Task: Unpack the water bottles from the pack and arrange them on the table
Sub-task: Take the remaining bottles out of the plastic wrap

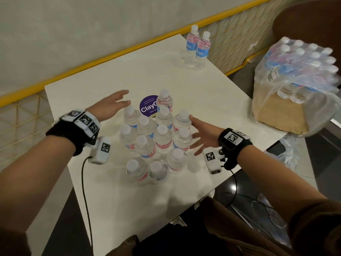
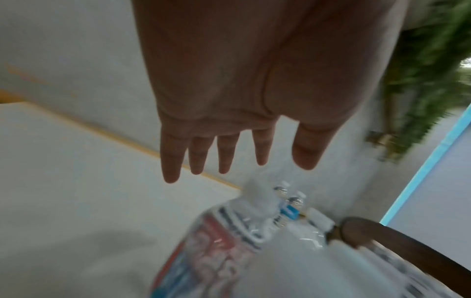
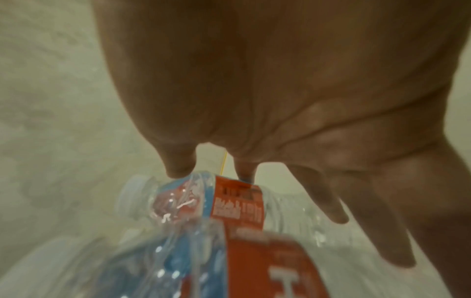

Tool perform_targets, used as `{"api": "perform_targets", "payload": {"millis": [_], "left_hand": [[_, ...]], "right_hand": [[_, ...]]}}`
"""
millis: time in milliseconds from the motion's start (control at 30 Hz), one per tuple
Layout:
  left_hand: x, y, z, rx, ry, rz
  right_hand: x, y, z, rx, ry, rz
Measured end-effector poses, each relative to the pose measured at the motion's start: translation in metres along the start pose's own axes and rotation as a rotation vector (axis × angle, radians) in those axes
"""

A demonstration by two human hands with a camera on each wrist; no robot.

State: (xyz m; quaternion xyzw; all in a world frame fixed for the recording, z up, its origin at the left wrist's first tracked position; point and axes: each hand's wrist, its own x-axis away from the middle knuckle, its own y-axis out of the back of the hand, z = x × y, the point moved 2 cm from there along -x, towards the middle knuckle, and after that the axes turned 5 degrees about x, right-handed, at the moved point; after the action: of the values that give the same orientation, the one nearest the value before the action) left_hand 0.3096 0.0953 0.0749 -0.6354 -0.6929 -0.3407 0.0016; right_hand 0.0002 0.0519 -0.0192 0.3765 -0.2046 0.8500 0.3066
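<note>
Several small clear water bottles with white caps and red-and-blue labels stand clustered upright at the middle of the white table. My left hand hovers at the cluster's left, fingers straight and spread, holding nothing. My right hand is at the cluster's right side, fingers spread, close to the nearest bottles; contact is unclear. In the left wrist view my left hand hangs open above a blurred bottle. In the right wrist view my right hand spreads just over a bottle. The plastic-wrapped pack sits at the right.
Two taller bottles stand near the table's far corner. A round purple sticker lies behind the cluster. The pack rests on a cardboard box. A yellow railing runs behind the table. Cables hang off the near edge.
</note>
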Motion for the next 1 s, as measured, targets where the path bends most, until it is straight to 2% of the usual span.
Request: {"api": "perform_targets", "payload": {"millis": [100,233,333,500,633,733,833,1000], "left_hand": [[-0.003,-0.022,-0.04,-0.267,-0.115,0.102],[-0.004,-0.06,-0.075,-0.406,-0.197,0.207],[-0.005,-0.073,-0.077,-0.484,-0.19,0.259],[-0.004,-0.075,-0.077,-0.575,-0.155,0.268],[-0.004,-0.081,-0.096,-0.665,-0.209,0.236],[-0.005,-0.096,-0.121,-0.732,-0.269,0.199],[-0.005,-0.126,-0.149,-0.792,-0.327,0.242],[-0.015,-0.196,-0.184,-0.845,-0.368,0.392]], "right_hand": [[0.002,-0.01,-0.003,-0.016,0.016,0.022],[0.008,-0.009,-0.009,-0.056,-0.01,-0.004],[0.008,-0.012,-0.021,-0.082,-0.051,0.003],[0.005,-0.029,-0.027,-0.165,-0.043,0.06],[0.013,-0.027,-0.025,-0.119,-0.044,0.047],[0.024,-0.005,-0.021,0.102,-0.047,-0.081],[0.04,0.043,-0.018,0.265,-0.058,-0.272],[0.081,0.145,-0.014,0.145,-0.032,-0.62]]}}
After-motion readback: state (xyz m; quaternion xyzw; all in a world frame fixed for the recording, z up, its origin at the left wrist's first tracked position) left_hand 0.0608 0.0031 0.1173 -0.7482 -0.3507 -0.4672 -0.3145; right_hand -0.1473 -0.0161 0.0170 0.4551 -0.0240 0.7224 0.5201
